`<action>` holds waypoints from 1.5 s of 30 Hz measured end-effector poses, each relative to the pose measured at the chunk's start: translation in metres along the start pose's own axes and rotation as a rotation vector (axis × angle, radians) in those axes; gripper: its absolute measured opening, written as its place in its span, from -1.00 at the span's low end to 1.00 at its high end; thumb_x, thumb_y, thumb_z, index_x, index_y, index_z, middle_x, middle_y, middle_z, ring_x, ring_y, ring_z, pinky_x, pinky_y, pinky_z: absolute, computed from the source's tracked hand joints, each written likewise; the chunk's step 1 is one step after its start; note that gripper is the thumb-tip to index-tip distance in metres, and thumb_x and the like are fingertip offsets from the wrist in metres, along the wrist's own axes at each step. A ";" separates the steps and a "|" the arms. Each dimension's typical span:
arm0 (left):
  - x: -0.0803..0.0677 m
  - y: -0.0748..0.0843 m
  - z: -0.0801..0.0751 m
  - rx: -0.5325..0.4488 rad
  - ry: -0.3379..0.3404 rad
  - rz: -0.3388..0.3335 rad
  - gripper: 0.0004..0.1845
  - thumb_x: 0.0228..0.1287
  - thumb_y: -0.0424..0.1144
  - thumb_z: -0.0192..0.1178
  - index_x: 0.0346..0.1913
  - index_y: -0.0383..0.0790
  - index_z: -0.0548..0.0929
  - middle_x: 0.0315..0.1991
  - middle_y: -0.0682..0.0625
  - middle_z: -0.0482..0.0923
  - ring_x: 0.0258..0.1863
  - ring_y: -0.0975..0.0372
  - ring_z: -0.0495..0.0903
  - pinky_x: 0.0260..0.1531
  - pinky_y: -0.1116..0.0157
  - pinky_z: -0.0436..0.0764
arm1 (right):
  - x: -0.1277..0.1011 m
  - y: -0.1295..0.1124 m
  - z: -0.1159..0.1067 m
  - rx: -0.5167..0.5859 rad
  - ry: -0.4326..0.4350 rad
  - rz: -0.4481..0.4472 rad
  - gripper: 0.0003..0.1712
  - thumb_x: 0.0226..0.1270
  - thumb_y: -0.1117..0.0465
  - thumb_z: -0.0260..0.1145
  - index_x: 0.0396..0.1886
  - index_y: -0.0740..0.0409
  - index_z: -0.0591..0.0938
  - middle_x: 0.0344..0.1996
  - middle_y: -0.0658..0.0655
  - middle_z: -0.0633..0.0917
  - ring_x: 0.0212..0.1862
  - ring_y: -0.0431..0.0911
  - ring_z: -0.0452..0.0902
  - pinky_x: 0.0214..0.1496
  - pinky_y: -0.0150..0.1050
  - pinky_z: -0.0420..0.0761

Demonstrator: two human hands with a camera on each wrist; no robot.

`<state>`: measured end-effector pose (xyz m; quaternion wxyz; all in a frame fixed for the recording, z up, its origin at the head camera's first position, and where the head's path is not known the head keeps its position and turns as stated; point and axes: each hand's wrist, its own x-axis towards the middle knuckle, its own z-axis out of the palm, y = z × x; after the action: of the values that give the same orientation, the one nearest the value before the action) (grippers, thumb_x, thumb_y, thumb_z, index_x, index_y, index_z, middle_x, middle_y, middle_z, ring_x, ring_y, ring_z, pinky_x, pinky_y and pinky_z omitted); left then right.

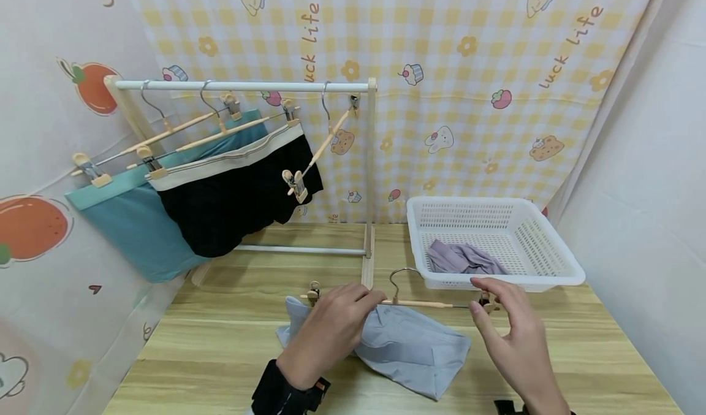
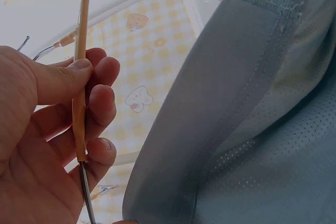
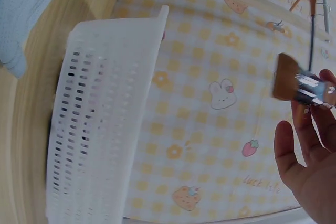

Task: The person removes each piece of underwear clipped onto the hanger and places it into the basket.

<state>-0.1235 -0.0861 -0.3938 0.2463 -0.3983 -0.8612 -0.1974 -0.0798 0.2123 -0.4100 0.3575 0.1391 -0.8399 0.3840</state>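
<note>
The left hand (image 1: 331,329) covers the stretch of the wooden hanger (image 1: 419,303) that its fingers (image 2: 97,106) pinch, and the head view cannot show how the grey-blue shorts (image 1: 408,347) lie beneath that palm. Just beyond the right hand (image 1: 515,341), the hanger's end clip (image 3: 302,85) is blurred in the right wrist view, so whether the fingertips grip it or only touch it cannot be told. Past those fingers, the basket (image 1: 551,268) wall hides much of the purple garment (image 1: 458,258) inside.

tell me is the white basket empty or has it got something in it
Not empty. The white basket stands upright on the table, and a crumpled purple garment lies in its near left corner.
</note>
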 end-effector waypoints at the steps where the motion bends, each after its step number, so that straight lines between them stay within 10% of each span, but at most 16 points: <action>1: 0.000 0.000 0.000 0.003 -0.003 0.002 -0.72 0.37 -0.49 0.43 0.02 -0.11 0.83 -0.30 0.10 0.74 -0.41 0.36 0.55 -0.40 0.49 0.56 | 0.000 -0.002 0.000 -0.010 0.002 -0.008 -0.41 0.22 0.55 0.48 0.26 0.14 0.74 0.05 0.05 0.74 0.14 -0.39 0.49 0.24 -0.61 0.37; 18: 0.003 0.013 0.007 0.024 -0.051 0.012 -0.73 0.34 -0.50 0.45 0.02 -0.14 0.83 -0.22 0.10 0.79 -0.28 0.30 0.72 -0.25 0.37 0.72 | -0.002 -0.025 0.025 -0.014 -0.144 -0.163 -0.41 0.19 0.43 0.53 0.26 0.15 0.71 0.14 0.10 0.74 0.26 -0.07 0.57 0.48 -0.60 0.30; 45: 0.003 0.021 0.014 0.003 -0.087 0.058 -0.70 0.41 -0.45 0.42 0.11 -0.10 0.80 -0.19 0.12 0.78 -0.22 0.31 0.73 -0.28 0.43 0.67 | -0.007 -0.023 0.050 -0.015 -0.146 -0.231 -0.59 0.08 0.46 0.64 -0.12 -0.01 0.80 -0.19 -0.15 0.80 -0.22 -0.27 0.71 -0.10 -0.53 0.64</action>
<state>-0.1126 -0.0635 -0.4002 0.2148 -0.4308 -0.8596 -0.1714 -0.0883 0.1601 -0.4247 0.3382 0.2597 -0.8449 0.3229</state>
